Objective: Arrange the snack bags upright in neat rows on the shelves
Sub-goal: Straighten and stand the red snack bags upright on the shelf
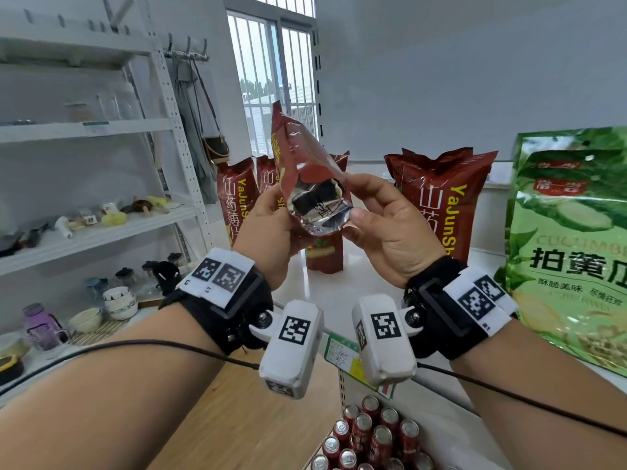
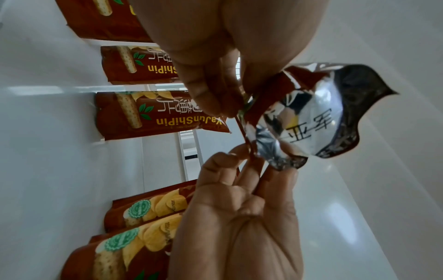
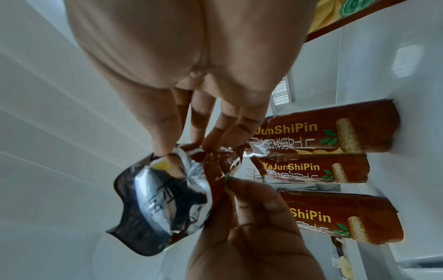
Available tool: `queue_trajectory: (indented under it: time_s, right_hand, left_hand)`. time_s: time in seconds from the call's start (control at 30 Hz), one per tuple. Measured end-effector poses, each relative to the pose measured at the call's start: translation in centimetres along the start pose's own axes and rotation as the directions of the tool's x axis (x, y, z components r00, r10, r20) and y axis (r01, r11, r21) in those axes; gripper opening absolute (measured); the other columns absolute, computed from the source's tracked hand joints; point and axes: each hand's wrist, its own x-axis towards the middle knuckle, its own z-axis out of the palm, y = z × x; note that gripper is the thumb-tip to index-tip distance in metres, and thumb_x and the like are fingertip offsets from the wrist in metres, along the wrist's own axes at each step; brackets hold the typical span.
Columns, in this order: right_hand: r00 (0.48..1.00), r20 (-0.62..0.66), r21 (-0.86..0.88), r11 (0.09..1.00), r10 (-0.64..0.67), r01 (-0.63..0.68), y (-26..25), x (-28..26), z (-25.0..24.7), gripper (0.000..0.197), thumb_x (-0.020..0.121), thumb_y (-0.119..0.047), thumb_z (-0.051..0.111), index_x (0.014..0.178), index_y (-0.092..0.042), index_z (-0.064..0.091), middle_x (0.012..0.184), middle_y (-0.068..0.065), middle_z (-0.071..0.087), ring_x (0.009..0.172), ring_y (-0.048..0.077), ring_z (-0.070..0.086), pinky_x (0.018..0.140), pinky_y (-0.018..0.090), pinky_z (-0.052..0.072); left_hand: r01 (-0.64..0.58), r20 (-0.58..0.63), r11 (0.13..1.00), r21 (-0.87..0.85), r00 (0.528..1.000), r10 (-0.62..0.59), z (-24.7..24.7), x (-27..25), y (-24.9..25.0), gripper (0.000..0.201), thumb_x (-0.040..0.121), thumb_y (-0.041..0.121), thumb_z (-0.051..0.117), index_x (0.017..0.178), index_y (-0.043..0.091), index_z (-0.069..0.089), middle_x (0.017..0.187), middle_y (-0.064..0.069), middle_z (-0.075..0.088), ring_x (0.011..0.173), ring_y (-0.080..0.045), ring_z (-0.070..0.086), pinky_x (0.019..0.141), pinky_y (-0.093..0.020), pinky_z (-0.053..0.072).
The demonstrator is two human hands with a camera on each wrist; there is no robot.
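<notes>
I hold a brown snack bag (image 1: 305, 164) tilted in the air above the white shelf top (image 1: 369, 293), its silver bottom gusset (image 1: 319, 212) turned toward me. My left hand (image 1: 271, 228) grips its lower left side and my right hand (image 1: 380, 225) pinches its lower right edge. The left wrist view shows the bag's silver bottom (image 2: 311, 117) pinched by both hands, and so does the right wrist view, bag (image 3: 163, 204). Matching brown bags stand upright behind, at left (image 1: 237, 205), under the held bag (image 1: 322, 262), and at right (image 1: 437, 198).
A large green cucumber snack bag (image 1: 570, 252) stands at the right edge of the shelf. Red drink cans (image 1: 369, 435) fill the shelf below. A white rack with bowls and small items (image 1: 112, 300) stands to the left, across a wooden floor.
</notes>
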Motion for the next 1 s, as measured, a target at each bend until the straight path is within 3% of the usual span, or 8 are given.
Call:
queue_trajectory:
  time_s: [0.1, 0.2, 0.3, 0.43, 0.63, 0.7, 0.9, 1.0]
  right_hand:
    - [1.0, -0.028, -0.035, 0.999, 0.002, -0.003, 0.0, 0.0, 0.0, 0.036, 0.087, 0.013, 0.046, 0.103, -0.018, 0.055, 0.092, -0.018, 0.068, 0.074, 0.0, 0.062, 0.062, 0.018, 0.05]
    - [1.0, -0.029, -0.036, 0.999, 0.005, -0.006, -0.1, -0.1, 0.1, 0.036, 0.086, 0.013, 0.047, 0.104, -0.016, 0.055, 0.092, -0.015, 0.068, 0.075, 0.003, 0.062, 0.061, 0.018, 0.049]
    - [1.0, -0.023, -0.045, 0.999, 0.014, -0.015, -0.2, -0.2, 0.2, 0.034, 0.085, 0.012, 0.048, 0.106, -0.014, 0.055, 0.105, -0.004, 0.062, 0.083, 0.015, 0.057, 0.067, 0.023, 0.047]
    - [0.996, -0.088, -0.033, 0.999, 0.03, -0.033, -0.2, 0.0, 0.1, 0.029, 0.088, 0.006, 0.047, 0.104, -0.017, 0.056, 0.106, -0.001, 0.061, 0.086, 0.016, 0.056, 0.068, 0.025, 0.043]
    - [0.977, -0.192, -0.119, 0.986, 0.091, -0.115, 0.5, 0.2, -0.3, 0.029, 0.089, -0.003, 0.055, 0.109, -0.024, 0.052, 0.103, -0.003, 0.061, 0.073, 0.009, 0.058, 0.063, 0.024, 0.043]
    - [0.975, -0.188, -0.144, 0.978, 0.121, -0.149, 0.7, 0.3, -0.3, 0.035, 0.089, -0.006, 0.056, 0.12, -0.021, 0.05, 0.1, -0.003, 0.065, 0.076, 0.011, 0.059, 0.068, 0.03, 0.043]
    - [0.967, -0.198, -0.16, 0.968, 0.159, -0.192, 1.0, 0.1, -0.5, 0.04, 0.088, -0.002, 0.056, 0.124, -0.017, 0.049, 0.092, -0.007, 0.067, 0.066, -0.001, 0.064, 0.047, 0.014, 0.045]
    - [0.961, -0.224, -0.178, 0.962, 0.165, -0.207, 1.1, 0.2, -0.6, 0.028, 0.091, -0.008, 0.055, 0.116, -0.021, 0.053, 0.089, -0.007, 0.064, 0.069, 0.006, 0.06, 0.051, 0.018, 0.042]
  left_hand:
    - [0.057, 0.033, 0.992, -0.115, 0.998, -0.054, 0.0, -0.1, 0.1, 0.04, 0.093, 0.001, 0.04, 0.13, 0.008, 0.055, 0.114, -0.016, 0.068, 0.091, -0.025, 0.07, 0.07, -0.032, 0.058]
    - [0.134, 0.048, 0.969, -0.205, 0.991, -0.127, -0.1, -0.5, 0.4, 0.05, 0.099, 0.036, 0.031, 0.133, 0.004, 0.051, 0.122, -0.02, 0.064, 0.101, -0.031, 0.066, 0.068, -0.034, 0.058]
    - [0.094, 0.107, 0.983, -0.158, 0.991, -0.078, -0.1, -0.7, 0.3, 0.075, 0.083, 0.066, 0.033, 0.128, 0.011, 0.057, 0.117, -0.014, 0.068, 0.101, -0.027, 0.067, 0.072, -0.036, 0.057]
    - [0.059, 0.072, 0.979, -0.196, 0.996, -0.046, 0.0, -0.9, -0.1, 0.055, 0.082, 0.041, 0.051, 0.125, 0.006, 0.057, 0.105, -0.014, 0.069, 0.09, -0.028, 0.068, 0.077, -0.043, 0.058]
    - [0.088, 0.024, 0.974, -0.21, 0.996, -0.084, 0.2, -1.0, -0.3, 0.034, 0.092, 0.016, 0.04, 0.121, 0.009, 0.057, 0.104, -0.01, 0.067, 0.088, -0.024, 0.065, 0.079, -0.036, 0.052]
    - [0.109, 0.02, 0.974, -0.197, 0.994, -0.108, 0.4, -1.2, -0.5, 0.04, 0.092, 0.012, 0.038, 0.126, 0.001, 0.054, 0.12, -0.019, 0.062, 0.1, -0.031, 0.059, 0.093, -0.045, 0.047]
    - [0.156, -0.027, 0.977, -0.145, 0.987, -0.161, 0.1, -0.8, -1.2, 0.04, 0.095, 0.018, 0.041, 0.126, -0.003, 0.055, 0.128, -0.024, 0.058, 0.108, -0.036, 0.059, 0.1, -0.051, 0.042]
    - [0.148, -0.013, 0.984, -0.095, 0.989, -0.15, -0.6, -0.3, -1.9, 0.032, 0.097, 0.036, 0.046, 0.104, 0.014, 0.067, 0.105, -0.009, 0.073, 0.098, -0.026, 0.069, 0.079, -0.041, 0.057]
